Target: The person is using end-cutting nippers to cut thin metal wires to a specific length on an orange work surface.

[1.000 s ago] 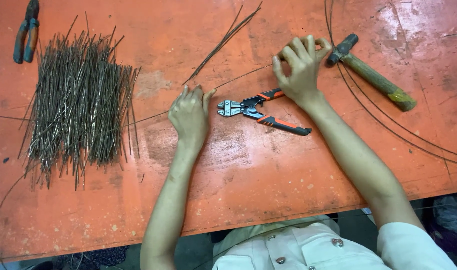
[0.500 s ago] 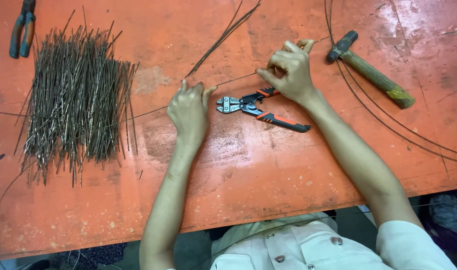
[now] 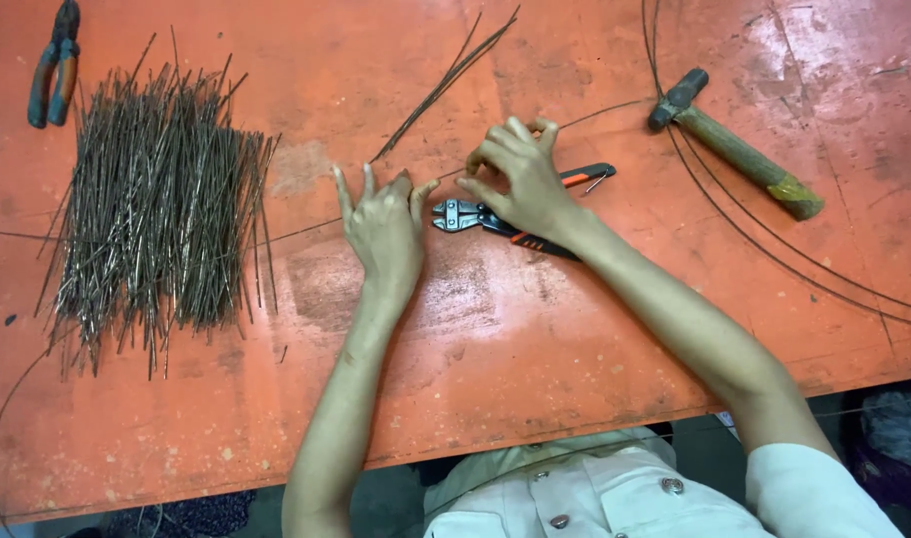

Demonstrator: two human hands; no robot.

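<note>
In the head view, both hands lie on an orange bench [image 3: 575, 399] with a worn, scratched surface. The left hand [image 3: 384, 231] rests flat, palm down, its fingers [image 3: 343, 191] spread open and holding nothing; they press on a thin wire [image 3: 306, 227] that runs across the bench from the left side, under this hand, and onward to the upper right. The right hand [image 3: 520, 184] is just beside the left one, its fingers [image 3: 487, 157] curled together over the same wire; whether they really pinch it I cannot tell. Under the right hand lies a small bolt cutter [image 3: 475, 216] with red and black handles; its grey jaws are shut and point to the left hand, almost touching the thumb.

To the left, well apart from the hands, there is a big pile of cut wire pieces [image 3: 156, 219]. Blue-handled pliers [image 3: 55, 65] lie in the upper left corner. A few long rods [image 3: 446, 85] lie above the hands, and a hammer [image 3: 735, 159] with a wooden handle lies to the right, among loops of wire.
</note>
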